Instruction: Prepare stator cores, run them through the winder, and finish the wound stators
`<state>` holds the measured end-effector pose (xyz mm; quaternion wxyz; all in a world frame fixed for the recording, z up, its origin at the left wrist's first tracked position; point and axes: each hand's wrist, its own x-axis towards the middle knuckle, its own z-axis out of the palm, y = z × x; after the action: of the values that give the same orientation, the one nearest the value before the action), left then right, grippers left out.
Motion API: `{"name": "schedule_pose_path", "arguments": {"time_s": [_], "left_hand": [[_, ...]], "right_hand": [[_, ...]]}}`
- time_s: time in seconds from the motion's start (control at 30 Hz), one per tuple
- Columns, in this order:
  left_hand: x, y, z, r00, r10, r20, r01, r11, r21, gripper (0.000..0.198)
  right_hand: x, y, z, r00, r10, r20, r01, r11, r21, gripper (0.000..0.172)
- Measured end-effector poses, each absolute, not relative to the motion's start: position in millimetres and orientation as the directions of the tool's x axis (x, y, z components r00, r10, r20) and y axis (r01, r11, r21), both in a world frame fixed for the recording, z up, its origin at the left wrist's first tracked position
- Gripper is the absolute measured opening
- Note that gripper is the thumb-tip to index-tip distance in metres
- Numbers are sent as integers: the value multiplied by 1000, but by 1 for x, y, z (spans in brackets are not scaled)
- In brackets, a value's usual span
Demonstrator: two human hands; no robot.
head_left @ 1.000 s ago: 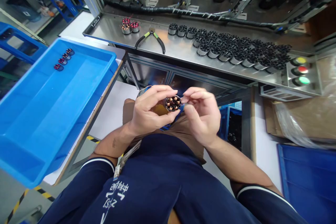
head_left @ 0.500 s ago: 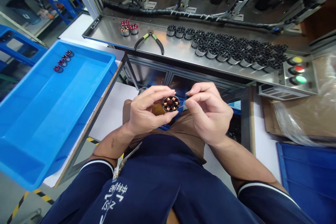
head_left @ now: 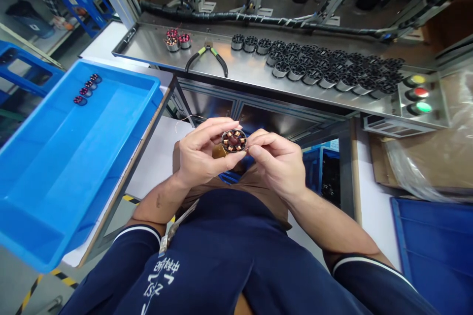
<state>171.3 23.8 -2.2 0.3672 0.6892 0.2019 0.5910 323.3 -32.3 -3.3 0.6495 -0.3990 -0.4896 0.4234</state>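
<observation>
A round motor stator (head_left: 234, 141) with copper windings faces up between the fingers and thumb of my left hand (head_left: 202, 153), which is closed around its rim. Thin wire trails off behind the left fingers. At the stator's right side, my right hand (head_left: 278, 160) is closed in a pinch beside the rim. Its fingertips appear to hold a thin wire end (head_left: 247, 147), mostly hidden by the fingers. Both hands are above my lap.
Pliers (head_left: 207, 56) lie on the metal shelf, between a few wound stators (head_left: 173, 43) and rows of black-and-silver stator cores (head_left: 312, 75). A blue tray (head_left: 74, 157) with several stators stands left. A button box (head_left: 419, 93) sits right.
My right hand has moved left, from a short distance away up to the stator's rim. The left hand and stator have shifted slightly left. A loose wire now shows behind the left hand.
</observation>
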Motion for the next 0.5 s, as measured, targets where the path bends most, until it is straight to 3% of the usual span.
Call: {"name": "schedule_pose_path", "arguments": {"time_s": [0.13,0.33,0.5], "left_hand": [[170,24,-3,244,718,652,-157,-634,757,46],[170,24,-1,240,699,674,-126,-666,735,45],[170,24,-1,276,668,691,-121,-689,714,49]], "right_hand": [[323,-35,2,243,898,366,-98,398,-912,12],[322,-38,11,191,950,248,-113,273,-955,7],[324,-39,12,247,871,425,51,427,-903,13]]}}
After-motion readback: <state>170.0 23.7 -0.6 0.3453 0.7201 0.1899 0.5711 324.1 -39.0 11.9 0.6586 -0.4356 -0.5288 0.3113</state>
